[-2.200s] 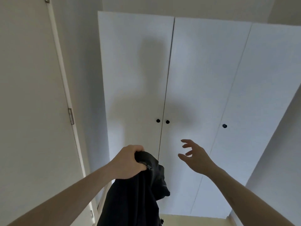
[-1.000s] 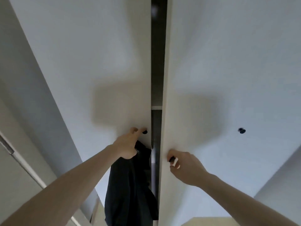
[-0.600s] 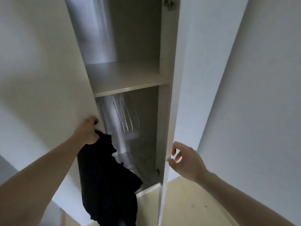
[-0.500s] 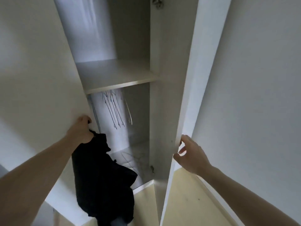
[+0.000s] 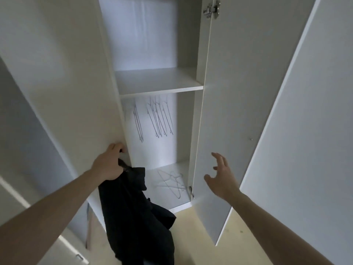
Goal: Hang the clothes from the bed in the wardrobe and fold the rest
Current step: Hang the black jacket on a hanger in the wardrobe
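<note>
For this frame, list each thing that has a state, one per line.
Left door: open.
Right door: open.
Black garment: dangling from left hand.
Right hand: empty, fingers spread.
Hanging hangers: bare.
Fallen hangers: on wardrobe floor.
Shelf: bare.

Head view: worn on the person's head, close before the open wardrobe (image 5: 158, 87)
Facing: forward into it, tilted down toward its floor

The wardrobe doors (image 5: 238, 111) and the shelf (image 5: 156, 81) look like smooth, matt white board; the hinge (image 5: 212, 9) is shiny metal. The hangers (image 5: 160, 119) are thin wire; the dark garment (image 5: 133, 217) is soft matt cloth.
</note>
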`<state>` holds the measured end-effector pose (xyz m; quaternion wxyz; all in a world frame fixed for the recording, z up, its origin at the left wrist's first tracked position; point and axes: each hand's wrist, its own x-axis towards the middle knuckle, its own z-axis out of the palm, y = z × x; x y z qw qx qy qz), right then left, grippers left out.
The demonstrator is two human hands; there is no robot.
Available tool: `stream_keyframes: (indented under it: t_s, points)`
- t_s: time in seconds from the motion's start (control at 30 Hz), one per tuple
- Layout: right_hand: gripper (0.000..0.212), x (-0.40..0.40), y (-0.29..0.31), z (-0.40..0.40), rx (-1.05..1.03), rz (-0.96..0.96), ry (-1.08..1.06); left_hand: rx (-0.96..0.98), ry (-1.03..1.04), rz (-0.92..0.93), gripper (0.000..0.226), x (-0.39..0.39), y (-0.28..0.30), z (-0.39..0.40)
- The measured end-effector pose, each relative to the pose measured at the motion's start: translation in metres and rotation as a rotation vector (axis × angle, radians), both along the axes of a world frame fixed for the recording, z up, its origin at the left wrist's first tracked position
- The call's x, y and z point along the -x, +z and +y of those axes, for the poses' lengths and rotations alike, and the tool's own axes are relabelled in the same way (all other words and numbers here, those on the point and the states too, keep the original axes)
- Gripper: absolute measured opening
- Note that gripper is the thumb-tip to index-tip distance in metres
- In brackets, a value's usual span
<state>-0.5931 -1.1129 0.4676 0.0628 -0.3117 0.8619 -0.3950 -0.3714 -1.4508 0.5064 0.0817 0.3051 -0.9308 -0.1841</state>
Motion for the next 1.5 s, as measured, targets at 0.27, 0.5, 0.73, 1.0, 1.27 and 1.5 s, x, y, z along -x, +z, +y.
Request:
stream_keyframes:
  t_s: [0.27,0.5,0.73,1.0,1.27,1.5]
  points:
    - [0.076,-0.071,0.004,-0.062,-0.083,0.050,0.425,-0.013,0.160,-0.034,0.062,-0.134,0.001,0.036]
    - [0.074,-0.100,0.020,-0.076,-0.091,0.070,0.648,-0.002,0.510,-0.113,0.070,-0.238,0.009,0.053]
    - [0.074,-0.108,0.029,-0.067,-0.032,0.096,0.754,-0.111,0.622,-0.076,0.102,-0.305,0.018,0.081]
    - [0.066,-0.123,0.038,-0.062,0.011,0.033,0.873,-0.104,0.567,-0.094,0.091,-0.291,0.030,0.145]
    - [0.071,-0.131,0.044,-0.056,-0.087,-0.078,0.997,0.107,0.309,0.005,0.050,-0.227,0.085,0.185]
    - [0.085,-0.119,0.054,-0.053,-0.103,-0.123,1.042,0.152,0.109,0.104,0.032,-0.167,0.125,0.187]
